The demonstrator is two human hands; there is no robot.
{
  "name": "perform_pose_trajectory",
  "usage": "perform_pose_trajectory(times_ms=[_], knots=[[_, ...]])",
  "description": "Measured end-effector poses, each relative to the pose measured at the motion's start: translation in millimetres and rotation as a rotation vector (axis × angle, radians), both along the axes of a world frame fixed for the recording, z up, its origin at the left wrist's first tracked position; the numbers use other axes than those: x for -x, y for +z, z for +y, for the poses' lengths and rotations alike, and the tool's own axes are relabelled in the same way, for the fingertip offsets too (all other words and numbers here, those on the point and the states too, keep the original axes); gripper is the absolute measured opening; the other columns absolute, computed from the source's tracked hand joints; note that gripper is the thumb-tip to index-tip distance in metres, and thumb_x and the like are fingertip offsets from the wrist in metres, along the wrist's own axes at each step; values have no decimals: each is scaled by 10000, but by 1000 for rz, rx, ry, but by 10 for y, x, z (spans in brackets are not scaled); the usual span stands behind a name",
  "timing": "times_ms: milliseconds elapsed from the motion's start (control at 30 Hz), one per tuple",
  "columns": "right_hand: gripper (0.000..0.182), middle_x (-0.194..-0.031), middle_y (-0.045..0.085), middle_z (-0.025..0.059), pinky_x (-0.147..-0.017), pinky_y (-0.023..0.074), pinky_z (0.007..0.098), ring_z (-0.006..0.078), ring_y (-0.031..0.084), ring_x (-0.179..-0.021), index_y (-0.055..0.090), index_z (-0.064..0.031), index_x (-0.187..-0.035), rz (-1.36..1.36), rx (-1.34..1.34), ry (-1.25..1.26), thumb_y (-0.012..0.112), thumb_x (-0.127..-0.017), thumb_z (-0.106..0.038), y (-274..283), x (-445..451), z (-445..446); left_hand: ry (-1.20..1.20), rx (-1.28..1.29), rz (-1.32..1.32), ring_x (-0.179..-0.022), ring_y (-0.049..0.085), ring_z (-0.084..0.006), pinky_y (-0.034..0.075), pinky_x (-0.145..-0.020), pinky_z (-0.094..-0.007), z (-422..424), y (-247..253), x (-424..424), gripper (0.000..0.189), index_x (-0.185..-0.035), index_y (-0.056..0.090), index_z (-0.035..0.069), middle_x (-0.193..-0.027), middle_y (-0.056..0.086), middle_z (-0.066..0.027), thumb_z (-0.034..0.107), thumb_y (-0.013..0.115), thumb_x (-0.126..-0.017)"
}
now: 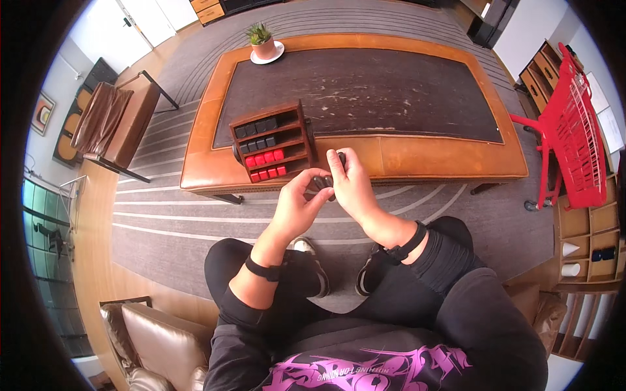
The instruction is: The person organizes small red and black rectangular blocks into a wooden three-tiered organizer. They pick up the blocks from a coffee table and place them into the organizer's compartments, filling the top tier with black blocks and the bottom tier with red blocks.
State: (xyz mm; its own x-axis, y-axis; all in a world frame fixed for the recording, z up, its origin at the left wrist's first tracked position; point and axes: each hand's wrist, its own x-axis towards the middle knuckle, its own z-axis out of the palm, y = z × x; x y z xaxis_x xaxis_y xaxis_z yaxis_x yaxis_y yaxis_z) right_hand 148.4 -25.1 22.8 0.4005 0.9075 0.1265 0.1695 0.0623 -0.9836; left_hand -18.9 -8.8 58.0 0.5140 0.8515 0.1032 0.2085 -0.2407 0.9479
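Just beyond my knees, my left hand (299, 198) pinches small dark rounded pieces (323, 183) between thumb and fingers. Touching it on the right, my right hand (353, 183) has its fingers closed around a dark object (342, 157) whose rounded end shows by the thumb; the rest is hidden in the hand. What these dark pieces are, I cannot tell. Beyond my left hand, a small brown wooden rack (302, 128) stands tilted in view on the bench's near edge. Black blocks (256, 127) fill part of its two upper shelves, and red blocks (264, 158) sit on the two lower ones.
A leather-edged bench or low table (415, 155) spans the space ahead, with a potted succulent (264, 48) on a white saucer at its far left corner. A red shopping cart (570, 132) stands right, a brown chair (117, 119) left. Wooden cubbies (589, 239) are at the lower right.
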Motion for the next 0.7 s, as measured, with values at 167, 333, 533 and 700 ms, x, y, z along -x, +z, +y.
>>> perform_pose_trajectory(times_ms=[167,333,533,700], knots=[[487,-809,603,57,-677,508,379,164,570,-731,619,-15,-1115,18,-16,-15,614,-1184,-497,26,-67,86,83,-351,47,-944,783,-227,649,-818,-341,46,24,58,320,-1277,745,29,-1149,784,-116,58,853,-977],[426,-809,530,-38,-552,486,284,62,528,-653,603,-76,-1081,236,16,-4,569,-1206,-482,5,-195,203,319,-695,109,-1020,777,-298,640,-827,-379,282,60,218,315,-1247,770,49,-1192,781,-131,17,857,-947],[414,-828,524,-34,-569,508,290,66,520,-652,591,-69,-1076,302,39,32,562,-1213,-459,128,-154,175,325,-943,154,-1089,770,-297,640,-930,-401,470,54,277,325,-1211,818,76,-1165,829,-82,7,877,-899],[407,-827,531,-26,-579,512,286,72,528,-654,591,-63,-1076,293,53,69,572,-1211,-447,105,-126,152,361,-964,280,-1101,725,-266,608,-967,-400,513,11,206,364,-1201,833,139,-1176,837,-2,53,887,-851]])
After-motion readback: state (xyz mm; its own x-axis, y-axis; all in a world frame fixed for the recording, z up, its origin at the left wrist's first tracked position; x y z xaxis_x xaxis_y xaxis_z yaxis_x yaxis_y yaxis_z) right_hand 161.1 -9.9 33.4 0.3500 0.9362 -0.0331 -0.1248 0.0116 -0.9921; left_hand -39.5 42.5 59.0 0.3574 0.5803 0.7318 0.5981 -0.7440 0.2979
